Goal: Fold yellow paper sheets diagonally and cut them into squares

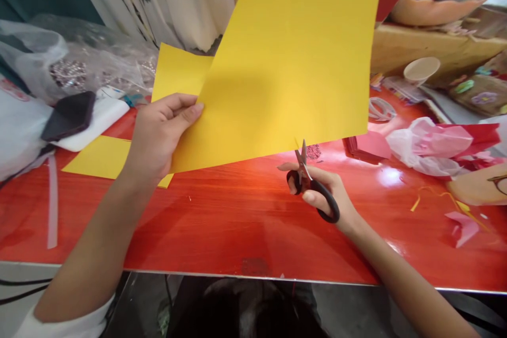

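My left hand point(158, 129) pinches the left edge of a large yellow paper sheet point(289, 63), thumb in front, holding it up above the table. In my right hand point(330, 190) is a pair of black-handled scissors point(304, 169), with finger and thumb through the loops. The scissor blades are parted a little and point upward at the sheet's lower edge, near its middle. A small slit or sliver shows in the paper just by the tips. More yellow paper point(101, 157) lies on the table behind my left forearm.
The red table point(222, 222) ends at a near edge. At left are a dark phone point(69, 115) and plastic bags point(99, 58). On the right are a tape roll point(381, 110), stacked red paper point(368, 147), pink and white wrapping point(430, 142), paper scraps point(461, 228) and a paper cup point(421, 70).
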Tool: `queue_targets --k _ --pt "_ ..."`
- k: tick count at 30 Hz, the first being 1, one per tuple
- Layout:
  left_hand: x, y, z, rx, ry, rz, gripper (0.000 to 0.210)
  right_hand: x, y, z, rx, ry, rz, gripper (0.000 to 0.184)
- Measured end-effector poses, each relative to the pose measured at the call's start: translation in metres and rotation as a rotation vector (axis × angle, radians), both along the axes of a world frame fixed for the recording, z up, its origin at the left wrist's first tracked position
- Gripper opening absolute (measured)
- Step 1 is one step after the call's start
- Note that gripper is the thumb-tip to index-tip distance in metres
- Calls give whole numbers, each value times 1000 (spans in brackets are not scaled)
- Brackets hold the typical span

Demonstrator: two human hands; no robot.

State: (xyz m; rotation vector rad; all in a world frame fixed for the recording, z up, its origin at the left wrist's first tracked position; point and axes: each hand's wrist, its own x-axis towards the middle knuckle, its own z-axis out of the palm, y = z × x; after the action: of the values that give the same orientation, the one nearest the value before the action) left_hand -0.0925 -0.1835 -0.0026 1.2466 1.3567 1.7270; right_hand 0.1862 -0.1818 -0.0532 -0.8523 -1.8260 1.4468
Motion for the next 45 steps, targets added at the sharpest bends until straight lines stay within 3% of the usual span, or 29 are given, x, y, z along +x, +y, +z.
queue_targets --k 6,11,14,19,28,45 --pt "-1 -1 0 -38 37 -52 11 1 1 -4 3 28 -22 46" --pt "4 -6 4 -223 -8 -275 26 1 1 -4 -6 -31 -33 46" --pt "6 -6 2 -244 -11 -362 30 0 0 -2 -6 -75 -36 46" --pt "4 -1 -3 -140 47 -289 22 -1 0 0 -12 -96 -31 43" --pt "6 0 -7 -133 43 -218 24 -3 -1 3 -21 -105 -22 41" --pt "11 -3 -8 -127 29 -237 23 -1 0 -1 -11 -90 -65 41"
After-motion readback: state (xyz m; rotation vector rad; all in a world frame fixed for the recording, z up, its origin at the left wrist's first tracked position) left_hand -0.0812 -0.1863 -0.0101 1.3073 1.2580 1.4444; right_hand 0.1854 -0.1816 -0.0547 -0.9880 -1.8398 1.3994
